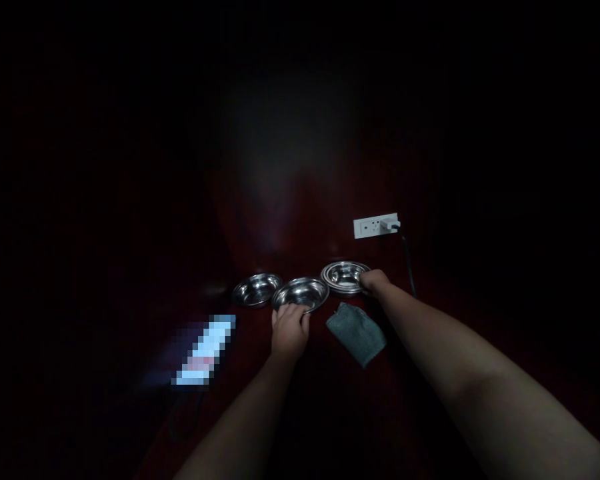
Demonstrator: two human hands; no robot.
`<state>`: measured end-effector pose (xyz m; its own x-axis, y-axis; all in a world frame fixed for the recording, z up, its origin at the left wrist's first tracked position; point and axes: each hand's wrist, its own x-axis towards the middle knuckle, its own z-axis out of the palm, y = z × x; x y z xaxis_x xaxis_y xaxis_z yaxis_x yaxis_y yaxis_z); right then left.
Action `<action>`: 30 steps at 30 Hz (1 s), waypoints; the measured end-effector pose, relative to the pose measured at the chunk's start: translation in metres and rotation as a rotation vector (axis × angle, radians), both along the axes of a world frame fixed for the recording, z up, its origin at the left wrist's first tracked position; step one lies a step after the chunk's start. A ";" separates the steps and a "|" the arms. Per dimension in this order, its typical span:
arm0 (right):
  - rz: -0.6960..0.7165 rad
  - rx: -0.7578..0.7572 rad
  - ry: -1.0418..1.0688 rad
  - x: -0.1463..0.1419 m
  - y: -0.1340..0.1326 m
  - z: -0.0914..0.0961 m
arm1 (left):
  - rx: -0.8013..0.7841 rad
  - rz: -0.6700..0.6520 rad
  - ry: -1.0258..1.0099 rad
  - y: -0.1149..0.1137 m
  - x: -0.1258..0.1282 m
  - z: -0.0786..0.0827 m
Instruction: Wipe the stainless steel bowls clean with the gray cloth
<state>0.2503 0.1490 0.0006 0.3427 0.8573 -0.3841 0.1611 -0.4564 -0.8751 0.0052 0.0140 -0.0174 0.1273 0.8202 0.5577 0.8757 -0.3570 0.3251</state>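
Note:
Three groups of shiny steel bowls stand side by side on a dark red surface. My left hand (pixel 290 330) grips the near rim of the middle steel bowl (pixel 303 291), its fingers over the edge. At the right, my right hand (pixel 375 281) is closed on the right rim of a stack of nested steel bowls (pixel 345 275); its fingertips are partly hidden. Another steel bowl (pixel 258 291) sits at the left, against or just behind the middle one. A folded grey-green cloth (pixel 357 333) lies between my forearms, in front of the stack.
A lit, pixelated screen (pixel 207 350) lies to the left of my left forearm. Behind the bowls, a white socket panel (pixel 365 228) holds a white plug (pixel 390 225), and its dark cable (pixel 409 260) runs down at the right. The surroundings are very dark.

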 end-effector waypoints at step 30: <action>-0.062 0.130 -0.077 0.039 -0.005 0.048 | 0.037 -0.308 -0.035 0.056 0.035 -0.005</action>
